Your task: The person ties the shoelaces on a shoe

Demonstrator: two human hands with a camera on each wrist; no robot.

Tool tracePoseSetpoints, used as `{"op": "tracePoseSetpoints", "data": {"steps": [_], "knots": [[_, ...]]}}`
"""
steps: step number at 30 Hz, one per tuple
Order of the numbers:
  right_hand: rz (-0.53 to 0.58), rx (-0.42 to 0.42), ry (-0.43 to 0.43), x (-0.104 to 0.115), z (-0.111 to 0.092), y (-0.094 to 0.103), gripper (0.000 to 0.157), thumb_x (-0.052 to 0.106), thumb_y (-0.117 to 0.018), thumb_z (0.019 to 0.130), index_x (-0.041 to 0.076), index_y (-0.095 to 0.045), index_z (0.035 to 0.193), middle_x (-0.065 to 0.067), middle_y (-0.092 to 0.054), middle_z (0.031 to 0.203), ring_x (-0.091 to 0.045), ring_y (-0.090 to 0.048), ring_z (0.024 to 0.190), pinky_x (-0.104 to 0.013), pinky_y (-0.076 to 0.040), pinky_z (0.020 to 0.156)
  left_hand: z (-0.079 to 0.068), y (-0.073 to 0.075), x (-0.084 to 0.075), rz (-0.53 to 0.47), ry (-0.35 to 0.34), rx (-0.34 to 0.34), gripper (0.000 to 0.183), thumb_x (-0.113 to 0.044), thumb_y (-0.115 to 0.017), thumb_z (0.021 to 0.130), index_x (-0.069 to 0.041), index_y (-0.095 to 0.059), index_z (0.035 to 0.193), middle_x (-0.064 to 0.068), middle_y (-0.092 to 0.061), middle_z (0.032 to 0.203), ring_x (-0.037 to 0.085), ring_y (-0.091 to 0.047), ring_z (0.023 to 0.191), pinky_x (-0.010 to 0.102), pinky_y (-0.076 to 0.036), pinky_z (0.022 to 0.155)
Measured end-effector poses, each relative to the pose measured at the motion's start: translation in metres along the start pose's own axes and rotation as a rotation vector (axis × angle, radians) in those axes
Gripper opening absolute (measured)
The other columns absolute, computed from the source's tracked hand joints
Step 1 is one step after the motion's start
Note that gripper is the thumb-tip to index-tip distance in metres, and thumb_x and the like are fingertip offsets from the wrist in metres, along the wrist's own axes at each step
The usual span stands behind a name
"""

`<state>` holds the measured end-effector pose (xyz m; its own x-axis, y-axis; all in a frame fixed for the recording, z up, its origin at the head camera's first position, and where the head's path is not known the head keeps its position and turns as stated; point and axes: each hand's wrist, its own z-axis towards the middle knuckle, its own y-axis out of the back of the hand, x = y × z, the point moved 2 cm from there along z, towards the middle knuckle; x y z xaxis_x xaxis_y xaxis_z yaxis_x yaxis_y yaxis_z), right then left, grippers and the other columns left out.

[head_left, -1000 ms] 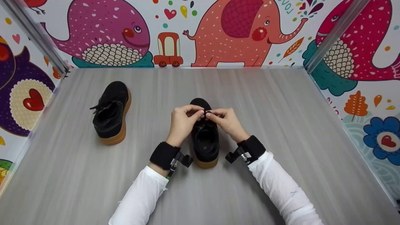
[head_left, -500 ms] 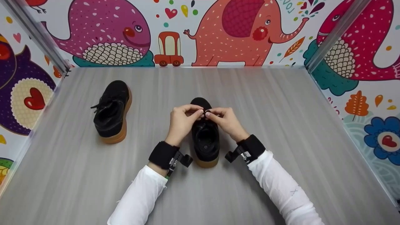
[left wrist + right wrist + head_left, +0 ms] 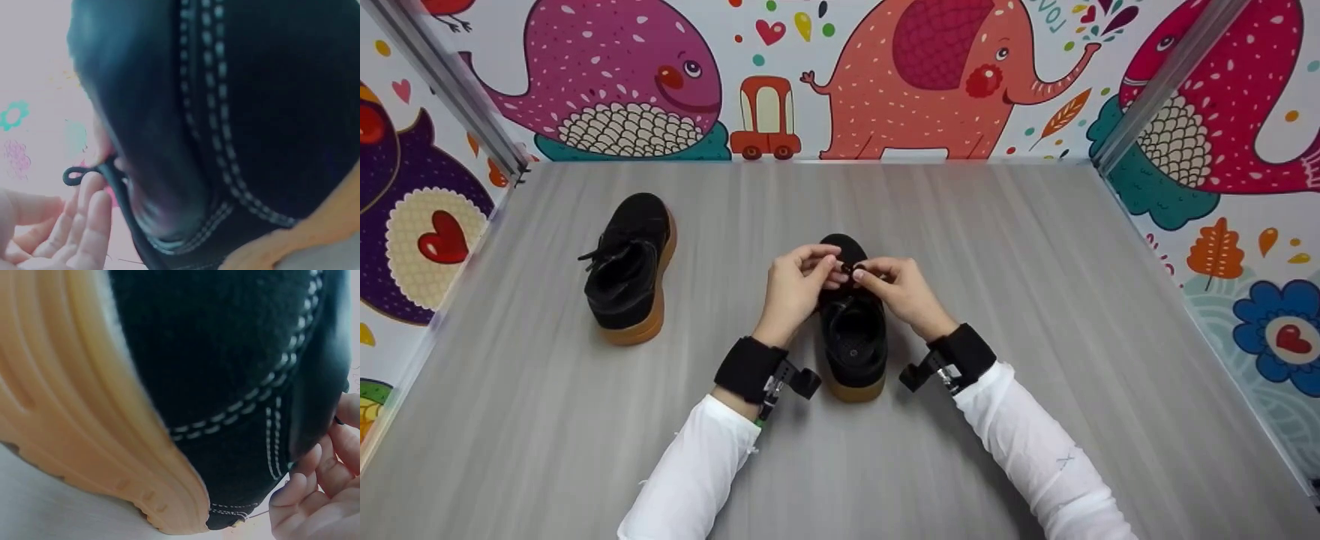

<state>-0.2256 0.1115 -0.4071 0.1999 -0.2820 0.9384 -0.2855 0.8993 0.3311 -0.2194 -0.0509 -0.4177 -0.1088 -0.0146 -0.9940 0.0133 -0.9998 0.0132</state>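
Note:
A black low shoe (image 3: 853, 352) with a tan sole stands at the middle of the floor panel, toe pointing away. Over its laces my right hand (image 3: 911, 296) pinches a black shoelace (image 3: 847, 268) between thumb and forefinger. My left hand (image 3: 795, 289) is across from it, its thumb and forefinger parted. In the left wrist view a small loop of the lace (image 3: 72, 176) sticks out just beside the left fingertips (image 3: 93, 183). The right wrist view has the shoe's side and sole (image 3: 67, 382) close up, with fingers (image 3: 289, 495) at the right edge.
A matching black shoe (image 3: 634, 277), its laces trailing to the left, stands at the left on the grey wood-grain surface (image 3: 997, 225). Panels with cartoon animals (image 3: 930, 82) close off the back and both sides. Wrist cameras (image 3: 802, 384) hang close to the shoe's heel.
The left thumb and forefinger have come apart from their pinch at the lace, and the left hand has shifted slightly left. The right hand and both shoes have stayed in place.

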Motion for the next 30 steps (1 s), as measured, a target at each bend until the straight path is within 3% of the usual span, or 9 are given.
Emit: {"op": "tracePoseSetpoints", "data": {"steps": [4,9,14,18,24,30], "knots": [[-0.011,0.004,0.002,-0.001,0.0,0.0,0.021,0.008,-0.06,0.092,-0.008,-0.068,0.103,-0.019,-0.069,0.094,-0.009,-0.061,0.079,-0.019,-0.047,0.073,0.006,0.0,0.006,-0.044,0.088,0.013,0.019,-0.007,-0.062,0.091,0.005,-0.068,0.103,0.013,-0.07,0.085,0.014,-0.066,0.067,0.023,-0.055,0.062],[-0.006,0.015,0.009,-0.001,-0.001,0.0,0.021,0.008,-0.06,0.092,-0.008,-0.068,0.103,-0.019,-0.069,0.097,-0.009,-0.061,0.082,-0.019,-0.048,0.075,0.012,-0.002,0.011,-0.083,0.19,0.086,0.015,-0.01,-0.065,0.088,0.002,-0.072,0.096,0.008,-0.069,0.082,0.012,-0.064,0.066,0.021,-0.053,0.061],[0.017,0.023,0.015,0.0,-0.001,0.0,0.021,0.008,-0.06,0.092,-0.009,-0.068,0.103,-0.019,-0.07,0.097,-0.009,-0.062,0.082,-0.019,-0.048,0.075,0.014,-0.001,0.015,-0.128,0.233,0.136,0.016,-0.009,-0.069,0.085,0.002,-0.072,0.096,0.007,-0.071,0.085,0.012,-0.065,0.068,0.021,-0.053,0.062],[0.026,0.023,0.013,0.001,-0.001,0.0,0.022,0.007,-0.06,0.092,-0.01,-0.067,0.103,-0.02,-0.07,0.097,-0.007,-0.062,0.081,-0.018,-0.048,0.074,0.013,-0.001,0.015,-0.098,0.189,0.157,0.018,-0.01,-0.073,0.081,0.001,-0.073,0.096,0.006,-0.072,0.087,0.013,-0.065,0.07,0.022,-0.053,0.064],[0.056,0.024,-0.027,0.003,-0.002,0.001,0.022,0.006,-0.06,0.092,-0.01,-0.067,0.105,-0.021,-0.069,0.101,-0.006,-0.062,0.084,-0.018,-0.048,0.076,0.01,-0.002,0.016,-0.008,0.076,0.131,0.019,-0.013,-0.078,0.077,-0.002,-0.074,0.092,0.007,-0.072,0.086,0.012,-0.066,0.071,0.023,-0.053,0.065],[0.081,0.021,-0.061,0.007,-0.004,0.001,0.023,0.005,-0.057,0.093,-0.011,-0.067,0.106,-0.018,-0.069,0.101,-0.005,-0.062,0.086,-0.02,-0.048,0.079,0.007,-0.003,0.016,0.16,-0.104,0.094,0.02,-0.018,-0.079,0.074,-0.007,-0.075,0.09,0.005,-0.072,0.086,0.012,-0.067,0.073,0.022,-0.053,0.067]]}}
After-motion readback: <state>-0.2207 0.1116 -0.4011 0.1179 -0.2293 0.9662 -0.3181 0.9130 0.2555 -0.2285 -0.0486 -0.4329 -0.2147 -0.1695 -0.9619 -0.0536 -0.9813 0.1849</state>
